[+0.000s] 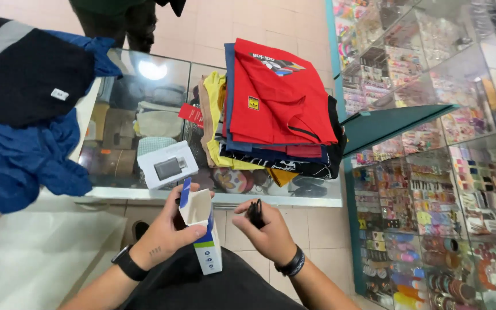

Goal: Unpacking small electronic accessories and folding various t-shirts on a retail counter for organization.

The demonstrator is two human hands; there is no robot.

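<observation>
My left hand (165, 229) grips a small white and blue cardboard box (202, 232) with its top flap open, held upright over my lap. My right hand (268, 232) is closed around a small black object (255, 212), just right of the box's opening. A white tray insert (166, 165) carrying a dark grey rectangular device (169, 167) lies on the glass counter (144, 115) just beyond my left hand.
A stack of folded clothes with a red shirt (276, 95) on top sits on the counter. Blue and black garments (24, 115) lie at the left. Glass display shelves (443, 172) full of small accessories stand at the right. A person's dark legs (124, 20) stand behind the counter.
</observation>
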